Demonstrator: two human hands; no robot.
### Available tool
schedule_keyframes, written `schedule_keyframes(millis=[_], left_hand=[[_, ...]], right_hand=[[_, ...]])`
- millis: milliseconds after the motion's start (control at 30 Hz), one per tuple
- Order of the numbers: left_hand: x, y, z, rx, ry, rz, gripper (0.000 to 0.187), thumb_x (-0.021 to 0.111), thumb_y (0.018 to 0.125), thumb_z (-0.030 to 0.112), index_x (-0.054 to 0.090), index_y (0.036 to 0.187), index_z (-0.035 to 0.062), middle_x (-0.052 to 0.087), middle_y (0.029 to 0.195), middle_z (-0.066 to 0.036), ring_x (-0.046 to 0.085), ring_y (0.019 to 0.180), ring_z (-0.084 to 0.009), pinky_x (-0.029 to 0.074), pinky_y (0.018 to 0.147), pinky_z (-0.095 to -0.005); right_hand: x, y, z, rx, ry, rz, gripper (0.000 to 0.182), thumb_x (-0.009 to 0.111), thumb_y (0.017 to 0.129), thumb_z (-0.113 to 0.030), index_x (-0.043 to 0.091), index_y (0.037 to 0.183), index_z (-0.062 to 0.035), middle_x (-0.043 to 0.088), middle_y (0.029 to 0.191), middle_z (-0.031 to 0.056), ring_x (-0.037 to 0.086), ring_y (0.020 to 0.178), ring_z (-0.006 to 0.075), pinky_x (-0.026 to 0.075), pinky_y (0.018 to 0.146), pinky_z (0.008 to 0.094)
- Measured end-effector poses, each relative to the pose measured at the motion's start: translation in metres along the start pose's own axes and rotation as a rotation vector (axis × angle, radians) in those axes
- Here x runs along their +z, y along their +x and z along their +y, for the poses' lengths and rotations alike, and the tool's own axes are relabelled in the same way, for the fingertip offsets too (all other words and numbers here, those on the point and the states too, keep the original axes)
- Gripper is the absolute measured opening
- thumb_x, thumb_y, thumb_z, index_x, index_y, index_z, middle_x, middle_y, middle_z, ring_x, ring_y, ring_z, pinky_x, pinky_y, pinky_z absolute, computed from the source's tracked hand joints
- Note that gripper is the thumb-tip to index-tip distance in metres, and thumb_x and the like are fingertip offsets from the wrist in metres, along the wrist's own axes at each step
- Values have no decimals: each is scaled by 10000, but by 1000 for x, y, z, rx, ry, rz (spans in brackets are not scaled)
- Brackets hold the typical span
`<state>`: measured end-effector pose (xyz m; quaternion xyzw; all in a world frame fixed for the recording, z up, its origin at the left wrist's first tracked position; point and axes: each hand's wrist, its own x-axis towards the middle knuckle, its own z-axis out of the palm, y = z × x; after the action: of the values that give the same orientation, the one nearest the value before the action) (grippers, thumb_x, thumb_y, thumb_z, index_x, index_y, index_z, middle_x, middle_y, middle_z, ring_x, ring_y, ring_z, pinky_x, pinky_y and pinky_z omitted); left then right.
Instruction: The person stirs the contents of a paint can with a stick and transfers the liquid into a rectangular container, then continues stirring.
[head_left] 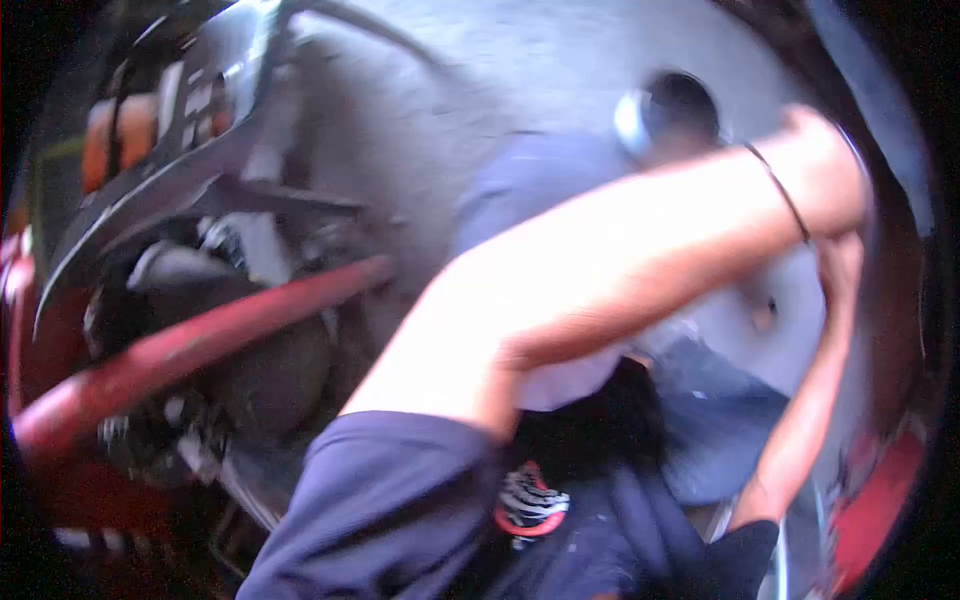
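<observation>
Red tubing of a motorcycle frame (200, 335) runs across the left, the engine (250, 370) dark beneath it. Our two arms cross to the right of that frame: the left arm (620, 270) reaches up and away, a thin band (785, 195) at the wrist, and the right arm (805, 400) rises to meet it. Both hands pass out of sight near the rim, so we cannot tell whether they grip anything. Another person (560, 190) crouches beyond our arms. How far the work stands we cannot judge; the frame looks stripped.
</observation>
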<state>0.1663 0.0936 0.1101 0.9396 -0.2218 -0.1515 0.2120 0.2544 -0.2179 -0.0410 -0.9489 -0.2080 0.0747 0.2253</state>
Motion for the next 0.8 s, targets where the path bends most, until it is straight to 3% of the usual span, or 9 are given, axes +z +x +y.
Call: schedule_keyframes(millis=[33,67,300,667,700,733,767,800], left_hand=[[14,25,8,2,43,3,386,746,924,390,824,1239,180,802,1245,-100,752,1178,-327,591,941,-554],[32,43,22,-107,62,20,365,739,936,411,820,1236,220,795,1247,-54,705,1234,-351,520,1032,-611],[82,102,84,-224,101,-101,333,707,964,369,790,1227,183,778,1203,-80,712,1160,-351,534,992,-591],[115,102,162,-392,180,-212,285,658,1007,303,744,1213,125,752,1133,-121,723,1043,-351,555,931,-561],[118,101,173,-440,216,-213,281,653,1011,297,740,1211,119,750,1127,-125,723,1033,-351,557,925,-559],[123,97,187,-515,268,-215,277,649,1015,291,735,1210,114,747,1120,-128,724,1022,-351,559,920,-556],[134,94,207,-690,382,-205,272,644,1019,285,731,1209,109,745,1114,-132,725,1012,-351,561,914,-553],[149,91,225,-921,539,-144,268,640,1023,279,727,1207,104,743,1108,-136,726,1001,-351,563,909,-550]], right_hand=[[3,5,41,-36,42,49,436,829,938,-279,755,1275,-13,777,1278,177,687,1201,259,516,1062,394],[9,14,42,-26,83,29,429,822,945,-276,754,1279,-15,776,1281,173,684,1206,256,514,1065,391],[37,19,52,82,121,-155,385,770,993,-256,751,1306,-32,765,1305,147,668,1240,234,497,1089,372],[54,4,27,88,182,-414,329,690,1069,-223,746,1348,-59,747,1343,105,642,1295,200,472,1126,342],[55,2,23,71,196,-431,325,683,1076,-220,746,1352,-61,746,1346,101,640,1300,197,469,1129,339],[45,-7,-19,45,107,-432,255,626,1105,-155,773,1286,-52,782,1223,62,664,1182,143,487,1062,288],[43,-14,-40,0,183,-402,227,676,1075,-185,796,1223,-62,802,1094,39,679,1045,117,514,973,278],[34,-18,-59,17,158,-430,248,667,1073,-206,794,1212,-44,804,1064,51,681,1007,118,523,934,285]])
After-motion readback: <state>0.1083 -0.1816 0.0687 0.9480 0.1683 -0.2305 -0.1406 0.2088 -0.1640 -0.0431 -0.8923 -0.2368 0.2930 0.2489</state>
